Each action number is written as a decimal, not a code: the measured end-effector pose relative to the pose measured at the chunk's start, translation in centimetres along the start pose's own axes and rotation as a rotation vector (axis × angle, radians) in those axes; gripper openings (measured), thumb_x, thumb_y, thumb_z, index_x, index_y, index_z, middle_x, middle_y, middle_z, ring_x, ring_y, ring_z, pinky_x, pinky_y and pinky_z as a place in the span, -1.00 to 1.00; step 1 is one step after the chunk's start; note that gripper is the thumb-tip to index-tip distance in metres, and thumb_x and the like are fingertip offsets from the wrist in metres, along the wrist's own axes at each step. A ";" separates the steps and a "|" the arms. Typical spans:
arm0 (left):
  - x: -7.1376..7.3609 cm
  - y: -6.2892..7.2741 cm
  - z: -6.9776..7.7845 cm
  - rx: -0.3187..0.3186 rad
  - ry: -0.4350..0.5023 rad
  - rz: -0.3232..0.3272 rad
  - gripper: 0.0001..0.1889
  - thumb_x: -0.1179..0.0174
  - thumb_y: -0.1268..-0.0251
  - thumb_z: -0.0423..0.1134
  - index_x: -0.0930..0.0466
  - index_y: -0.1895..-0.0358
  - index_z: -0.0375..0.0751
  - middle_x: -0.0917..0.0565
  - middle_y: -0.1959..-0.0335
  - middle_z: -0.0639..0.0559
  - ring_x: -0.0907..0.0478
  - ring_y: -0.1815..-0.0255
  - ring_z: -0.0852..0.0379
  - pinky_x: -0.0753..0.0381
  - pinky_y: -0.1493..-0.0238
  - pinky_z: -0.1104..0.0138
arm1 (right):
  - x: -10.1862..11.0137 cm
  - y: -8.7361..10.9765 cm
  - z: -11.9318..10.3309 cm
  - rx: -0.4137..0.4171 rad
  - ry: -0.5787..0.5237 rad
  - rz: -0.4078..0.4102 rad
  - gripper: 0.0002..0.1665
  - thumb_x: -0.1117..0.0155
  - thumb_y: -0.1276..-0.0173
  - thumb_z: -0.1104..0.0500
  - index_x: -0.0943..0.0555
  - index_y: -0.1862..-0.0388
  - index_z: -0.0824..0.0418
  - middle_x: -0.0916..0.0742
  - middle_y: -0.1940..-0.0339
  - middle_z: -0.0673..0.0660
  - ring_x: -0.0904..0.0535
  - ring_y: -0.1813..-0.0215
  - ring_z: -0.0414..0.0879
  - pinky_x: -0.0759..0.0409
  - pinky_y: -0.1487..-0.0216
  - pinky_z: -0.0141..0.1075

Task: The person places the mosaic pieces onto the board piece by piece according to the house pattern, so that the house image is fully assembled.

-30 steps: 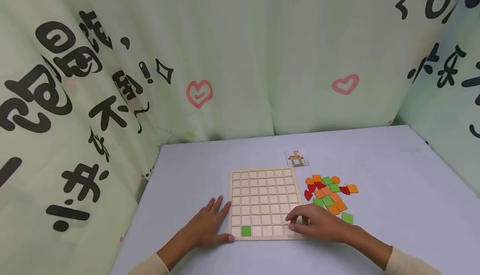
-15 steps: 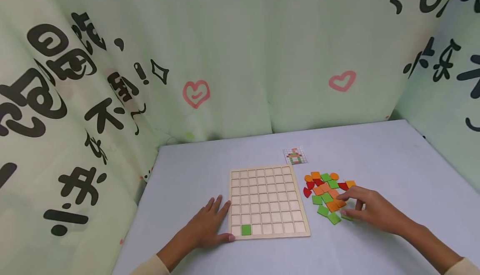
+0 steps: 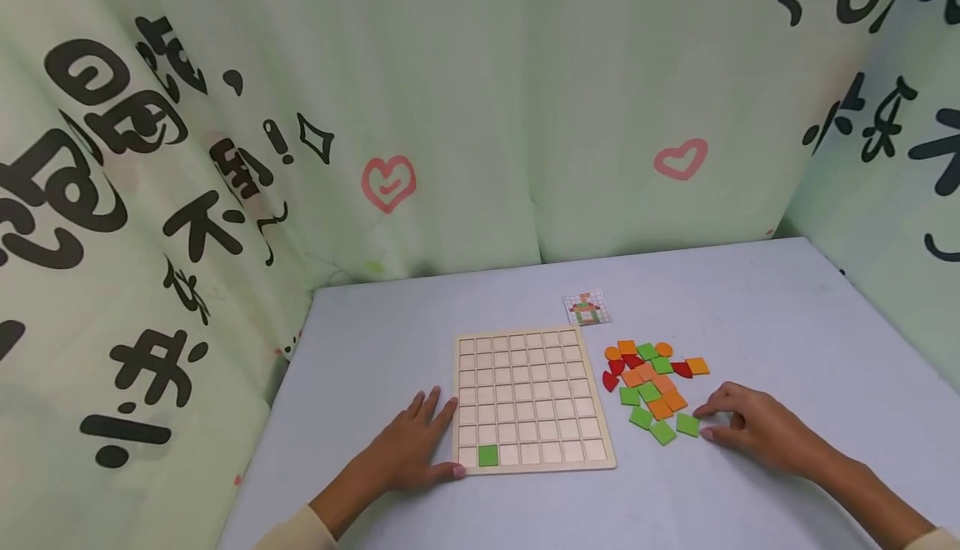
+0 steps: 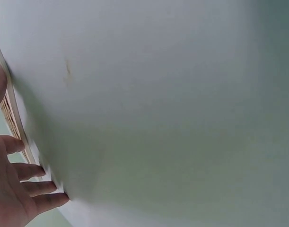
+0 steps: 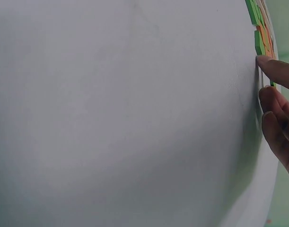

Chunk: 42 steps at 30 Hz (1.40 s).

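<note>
Pale wood makes up the board (image 3: pixel 540 468), which lies flat on the light counter (image 3: pixel 420 308) and is split into rows of little boxes. One green square (image 3: pixel 487 455) sits in the row nearest the person, second box from the left. The two hands are well apart. The left hand (image 3: pixel 411 450) lies at the left side of the board with its fingers spread out, and its thumb is on the near left corner.

The right hand (image 3: pixel 757 425) is over to the right, with its fingers bent and a gap between thumb and pointing finger. Their tips are right by the edge of a green tile (image 3: pixel 687 425); I can't tell if they touch it. That tile lies flat at the near right end of a pile of shapes (image 3: pixel 662 385), to the right of the board. The pile has green and orange squares, orange circles and red pieces, some touching.

Just past the board's far right corner is a small card (image 3: pixel 587 307) with a coloured picture on a grid. Behind the counter hangs a pale green curtain (image 3: pixel 465 100) with pink hearts (image 3: pixel 680 159) and big black writing (image 3: pixel 202 225).
</note>
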State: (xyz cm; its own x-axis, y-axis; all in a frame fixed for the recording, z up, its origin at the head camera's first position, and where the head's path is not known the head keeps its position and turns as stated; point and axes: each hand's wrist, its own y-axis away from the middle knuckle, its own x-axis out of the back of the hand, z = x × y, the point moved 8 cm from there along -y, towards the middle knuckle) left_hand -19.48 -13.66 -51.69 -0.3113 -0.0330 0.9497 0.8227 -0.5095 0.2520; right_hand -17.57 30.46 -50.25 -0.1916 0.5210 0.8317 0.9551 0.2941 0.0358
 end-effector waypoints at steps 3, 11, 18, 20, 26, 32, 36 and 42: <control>-0.2 0.0 -0.2 0.004 0.005 -0.003 0.03 -0.08 -0.21 0.49 -0.11 -0.59 -0.11 -0.11 -0.60 -0.31 -0.10 -0.57 -0.38 -0.36 -0.39 -0.15 | 0.0 -0.1 -0.2 0.005 0.000 0.014 -0.71 -0.56 -0.14 0.07 -0.79 0.14 0.08 -0.66 0.22 -0.11 -0.35 0.45 -0.38 -0.41 0.44 -0.46; -0.4 0.4 -0.9 0.022 0.011 0.013 0.05 -0.08 -0.20 0.50 -0.12 -0.59 -0.13 -0.12 -0.59 -0.32 -0.10 -0.57 -0.39 -0.37 -0.37 -0.17 | -0.4 -1.4 -1.0 0.010 -0.016 0.011 -0.56 -0.56 -0.13 -0.05 -0.78 0.04 0.11 -0.66 0.22 -0.15 -0.37 0.44 -0.36 -0.39 0.44 -0.46; -0.2 0.7 -1.1 0.025 0.040 0.017 0.05 -0.09 -0.19 0.50 -0.13 -0.58 -0.14 -0.11 -0.60 -0.33 -0.09 -0.57 -0.40 -0.36 -0.37 -0.19 | -1.2 -1.9 -1.5 -0.016 -0.030 -0.002 -0.57 -0.56 -0.14 -0.01 -0.78 0.04 0.15 -0.66 0.26 -0.14 -0.36 0.45 -0.33 -0.38 0.47 -0.46; -0.3 0.7 -1.0 0.016 0.047 0.010 0.05 -0.08 -0.19 0.51 -0.12 -0.59 -0.13 -0.11 -0.60 -0.32 -0.09 -0.57 -0.40 -0.35 -0.37 -0.19 | -1.4 -1.7 -1.5 -0.031 -0.039 -0.019 -0.55 -0.55 -0.15 0.00 -0.77 0.01 0.17 -0.66 0.25 -0.12 -0.34 0.47 -0.32 -0.36 0.48 -0.45; -0.3 0.5 -0.5 0.003 0.039 0.001 0.05 -0.07 -0.20 0.51 -0.12 -0.59 -0.12 -0.11 -0.60 -0.32 -0.09 -0.57 -0.39 -0.35 -0.38 -0.19 | -1.9 -0.9 -1.2 -0.051 -0.062 -0.062 -0.53 -0.54 -0.17 0.04 -0.75 -0.05 0.17 -0.64 0.23 -0.10 -0.35 0.45 -0.31 -0.38 0.47 -0.46; -0.2 0.4 0.0 -0.003 0.037 -0.006 0.04 -0.10 -0.19 0.50 -0.13 -0.59 -0.12 -0.12 -0.59 -0.32 -0.10 -0.57 -0.39 -0.36 -0.37 -0.19 | -2.2 -0.7 -0.9 -0.096 -0.084 -0.092 -0.48 -0.55 -0.15 0.06 -0.72 -0.09 0.19 -0.64 0.21 -0.07 -0.35 0.46 -0.28 -0.38 0.47 -0.45; -0.3 0.4 0.0 0.009 0.034 -0.011 0.04 -0.10 -0.19 0.50 -0.12 -0.59 -0.10 -0.12 -0.60 -0.30 -0.10 -0.58 -0.36 -0.35 -0.38 -0.18 | -2.2 -0.8 -0.9 -0.099 -0.091 -0.106 -0.49 -0.55 -0.16 0.07 -0.71 -0.09 0.19 -0.64 0.19 -0.04 -0.35 0.48 -0.27 -0.38 0.47 -0.44; -0.3 0.2 -0.1 0.009 0.015 0.000 0.05 -0.06 -0.18 0.53 -0.12 -0.59 -0.09 -0.12 -0.60 -0.28 -0.10 -0.58 -0.35 -0.36 -0.38 -0.16 | -2.0 -1.0 -1.0 -0.092 -0.131 -0.099 -0.53 -0.56 -0.15 0.08 -0.64 -0.02 0.15 -0.64 0.20 0.00 -0.38 0.48 -0.25 -0.43 0.45 -0.44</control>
State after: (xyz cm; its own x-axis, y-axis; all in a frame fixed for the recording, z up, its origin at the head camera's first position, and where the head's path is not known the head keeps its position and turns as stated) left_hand -19.33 -13.85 -51.94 -0.3186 -0.0462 0.9468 0.8269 -0.5018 0.2538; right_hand -17.92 28.33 -51.44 -0.3082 0.5948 0.7424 0.9455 0.2780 0.1698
